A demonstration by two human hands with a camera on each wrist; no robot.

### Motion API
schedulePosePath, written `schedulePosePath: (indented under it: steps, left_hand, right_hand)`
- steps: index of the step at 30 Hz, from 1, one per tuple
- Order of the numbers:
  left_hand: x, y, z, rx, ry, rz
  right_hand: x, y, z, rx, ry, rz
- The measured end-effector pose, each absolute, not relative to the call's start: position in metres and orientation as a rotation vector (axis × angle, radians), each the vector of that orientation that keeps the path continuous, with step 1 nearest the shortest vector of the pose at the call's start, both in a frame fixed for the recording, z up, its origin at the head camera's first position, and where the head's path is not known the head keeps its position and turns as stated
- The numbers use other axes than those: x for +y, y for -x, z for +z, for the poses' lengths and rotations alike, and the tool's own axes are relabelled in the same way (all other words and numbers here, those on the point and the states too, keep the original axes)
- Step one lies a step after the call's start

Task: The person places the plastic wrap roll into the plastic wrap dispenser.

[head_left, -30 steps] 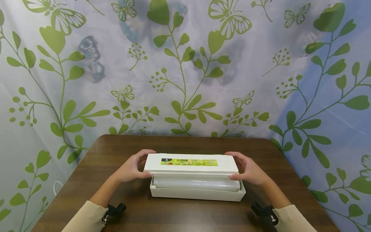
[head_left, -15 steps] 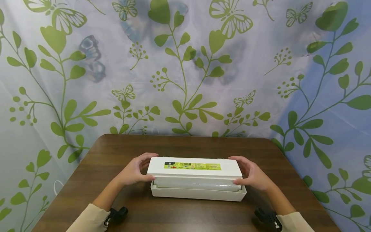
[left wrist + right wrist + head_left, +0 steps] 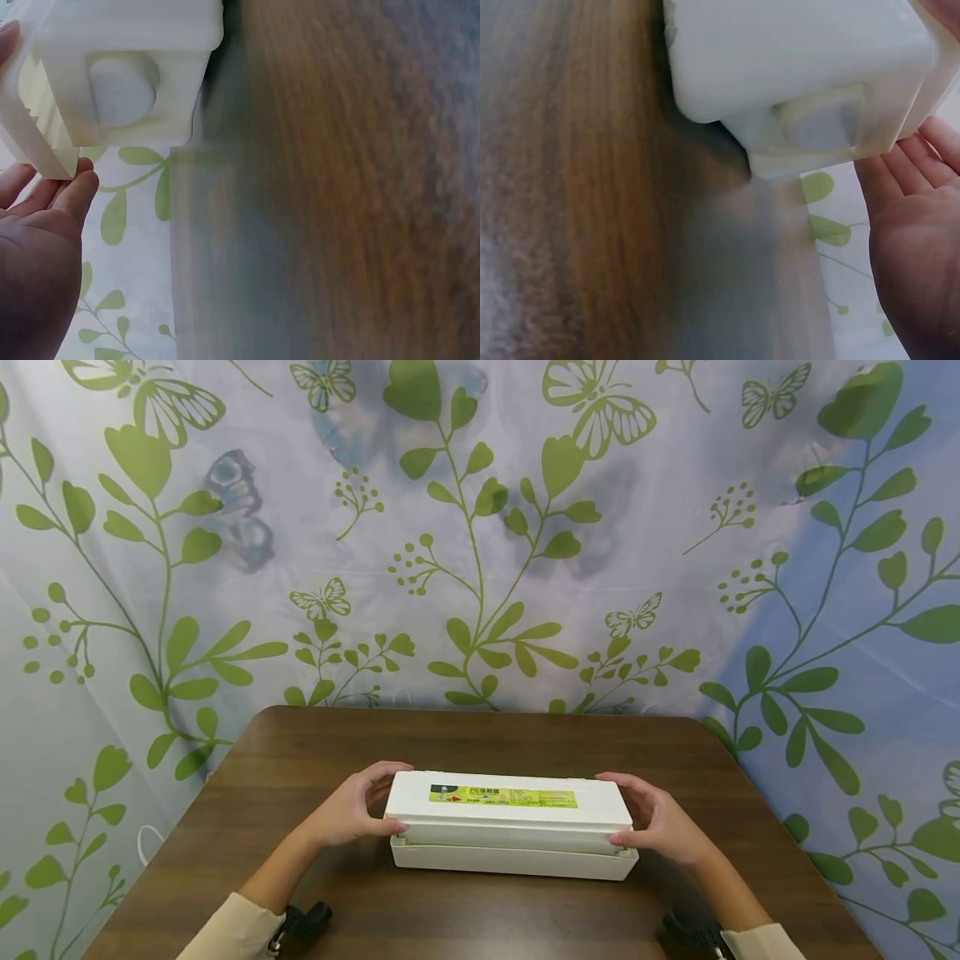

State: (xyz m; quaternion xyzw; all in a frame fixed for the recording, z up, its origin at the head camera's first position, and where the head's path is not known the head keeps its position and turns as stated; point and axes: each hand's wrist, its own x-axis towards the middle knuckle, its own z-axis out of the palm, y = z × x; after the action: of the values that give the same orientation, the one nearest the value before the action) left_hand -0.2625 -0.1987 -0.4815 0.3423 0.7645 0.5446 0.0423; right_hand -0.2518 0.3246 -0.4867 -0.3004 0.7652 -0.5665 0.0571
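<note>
A white cling film dispenser box sits on the table. Its lid [image 3: 517, 812], with a green and black label [image 3: 502, 797], lies low over the base [image 3: 510, 862]. My left hand [image 3: 347, 810] grips the lid's left end, thumb at the front edge and fingers behind. At the right end my right hand [image 3: 662, 820] holds the lid likewise. In the left wrist view the lid [image 3: 26, 124] stands slightly apart from the base [image 3: 135, 30]. The right wrist view has the base [image 3: 795, 52] beside the fingers [image 3: 934, 161]. The film roll is now hidden or indistinct.
The brown wooden table [image 3: 480, 918] extends around the box on all sides. Behind it hangs a pale curtain [image 3: 480, 568] with green leaves and butterflies. Dark wrist straps [image 3: 303, 922] sit near both beige sleeves.
Both hands have lowered the lid toward the base and brought it slightly nearer and to the right. The clear film roll, visible earlier, is now covered. The base has stayed in place.
</note>
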Motion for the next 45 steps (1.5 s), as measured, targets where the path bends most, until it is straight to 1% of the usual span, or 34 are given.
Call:
schedulePosePath:
  steps: [13,27,35,45]
  left_hand:
    - [-0.195,0.255,-0.484,2.382,-1.000,1.632]
    - [-0.193,0.257,-0.488,2.362,-1.005,1.618]
    - [-0.192,0.254,-0.487,2.367,-0.950,1.598]
    - [-0.192,0.253,-0.487,2.360,-0.965,1.596]
  right_hand:
    - [0.327,0.244,-0.491,2.253,0.930,-1.766]
    - [0.330,0.238,-0.493,2.247,0.883,-1.782]
    - [0.332,0.235,-0.494,2.255,0.856,-1.763]
    - [0.331,0.233,-0.494,2.220,0.828,-1.776]
